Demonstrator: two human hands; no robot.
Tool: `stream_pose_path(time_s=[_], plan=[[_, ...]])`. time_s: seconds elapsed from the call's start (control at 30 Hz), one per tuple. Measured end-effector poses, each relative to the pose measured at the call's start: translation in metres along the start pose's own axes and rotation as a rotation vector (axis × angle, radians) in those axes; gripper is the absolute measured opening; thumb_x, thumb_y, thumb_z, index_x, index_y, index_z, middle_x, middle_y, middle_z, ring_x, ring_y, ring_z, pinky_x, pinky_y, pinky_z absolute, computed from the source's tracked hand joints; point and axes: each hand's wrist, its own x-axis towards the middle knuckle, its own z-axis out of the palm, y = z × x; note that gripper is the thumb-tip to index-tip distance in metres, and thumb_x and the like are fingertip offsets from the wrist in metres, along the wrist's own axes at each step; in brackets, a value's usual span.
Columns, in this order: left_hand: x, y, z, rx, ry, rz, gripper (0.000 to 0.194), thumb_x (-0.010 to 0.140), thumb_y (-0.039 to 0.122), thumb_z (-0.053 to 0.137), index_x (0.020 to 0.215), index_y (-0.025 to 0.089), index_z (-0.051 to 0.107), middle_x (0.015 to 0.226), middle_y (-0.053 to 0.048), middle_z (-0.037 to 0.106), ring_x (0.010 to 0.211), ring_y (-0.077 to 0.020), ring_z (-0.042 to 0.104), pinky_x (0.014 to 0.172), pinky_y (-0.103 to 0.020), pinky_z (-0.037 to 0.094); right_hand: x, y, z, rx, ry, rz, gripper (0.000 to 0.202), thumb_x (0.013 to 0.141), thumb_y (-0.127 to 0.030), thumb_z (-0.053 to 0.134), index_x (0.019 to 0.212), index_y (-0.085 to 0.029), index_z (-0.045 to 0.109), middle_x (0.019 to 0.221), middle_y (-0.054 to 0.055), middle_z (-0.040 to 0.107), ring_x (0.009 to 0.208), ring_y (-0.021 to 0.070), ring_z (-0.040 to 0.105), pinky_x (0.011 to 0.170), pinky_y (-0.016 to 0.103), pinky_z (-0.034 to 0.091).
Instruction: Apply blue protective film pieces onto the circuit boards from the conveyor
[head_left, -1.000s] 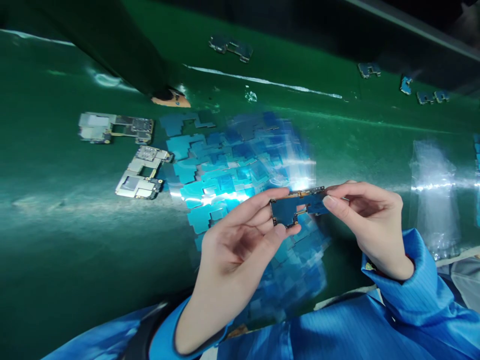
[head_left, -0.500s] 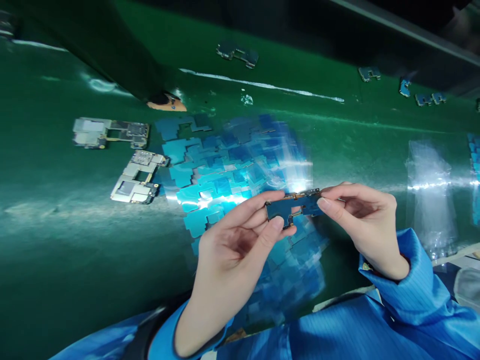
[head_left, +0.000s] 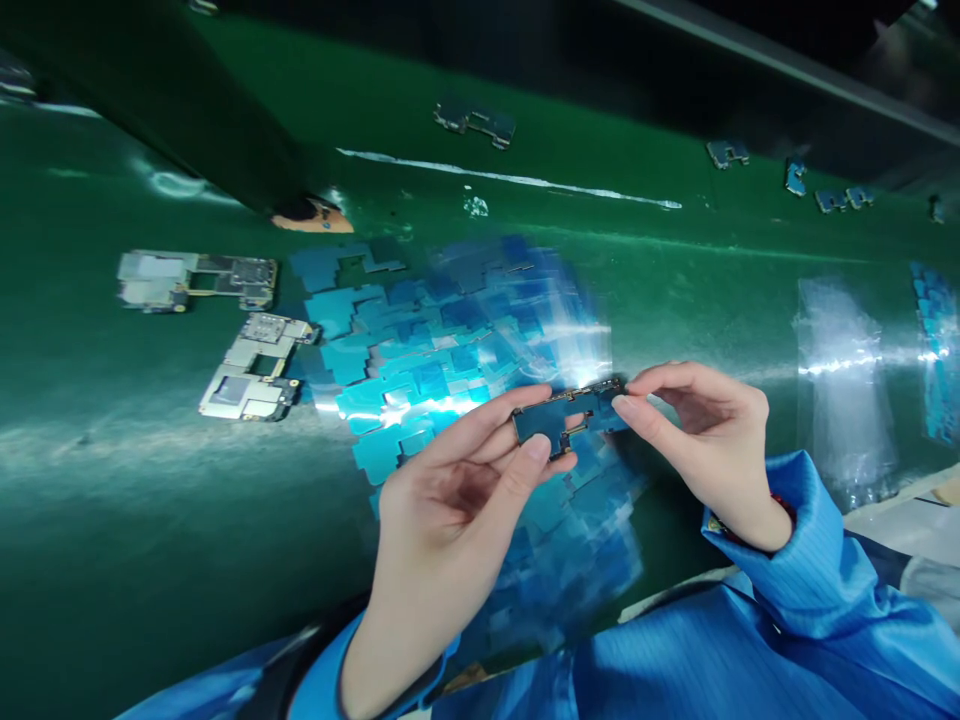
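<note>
My left hand (head_left: 457,500) grips a small phone circuit board (head_left: 541,422) by its left end, thumb on the near face and fingers behind. The board has a notch in the middle and a blue face towards me. At its right end, the thumb and forefinger of my right hand (head_left: 694,430) are pinched closed on the edge. Whether they also hold a film there, I cannot tell. Beneath both hands spreads a pile of blue film pieces (head_left: 405,345), overlapping on the green work surface (head_left: 97,540).
Left of the pile lie two circuit boards, an upper one (head_left: 154,280) and a lower one (head_left: 234,392). Another board (head_left: 474,124) and several smaller ones are farther back. Clear plastic (head_left: 840,390) lies to the right. A dark post (head_left: 217,130) stands at upper left.
The view has shifted slightly, so everything appears a little farther left. Both hands keep the same hold on the circuit board.
</note>
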Motion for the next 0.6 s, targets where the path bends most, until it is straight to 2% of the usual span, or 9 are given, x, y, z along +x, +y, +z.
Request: stream_pose_path(time_s=[0.17,0.37,0.6], plan=[[-0.001,0.0,-0.0005,-0.025,-0.021,-0.012,0.025,0.083,0.017,0.068,0.102,0.034,0.073,0.086,0.007,0.077,0.088,-0.0153,0.073,0.078,-0.023,0.062,-0.0003,0.0005,0.0002,-0.051,-0.002,-0.012,0.007,0.073,-0.018,0.074,0.076,-0.019,0.068,0.072,-0.002,0.07,0.07,0.0116,0.065,0.07,0.026,0.055],[-0.0006,-0.0004,-0.0008,-0.028,-0.002,-0.023,0.025,0.082,0.016,0.069,0.102,0.031,0.074,0.089,0.005,0.078,0.089,-0.0173,0.074,0.079,-0.025,0.062,-0.0001,0.0017,0.0007,-0.081,-0.006,-0.034,0.006,0.074,-0.019,0.073,0.076,-0.02,0.067,0.07,-0.002,0.069,0.068,0.0128,0.063,0.071,0.029,0.053],[-0.0002,-0.0008,-0.0008,-0.042,0.017,-0.021,0.023,0.081,0.017,0.071,0.097,0.032,0.075,0.093,0.006,0.077,0.087,-0.0165,0.074,0.076,-0.024,0.063,-0.0004,0.0043,0.0023,-0.172,0.025,-0.122,0.008,0.074,-0.018,0.074,0.077,-0.02,0.067,0.068,-0.003,0.066,0.067,0.0123,0.059,0.069,0.03,0.049]])
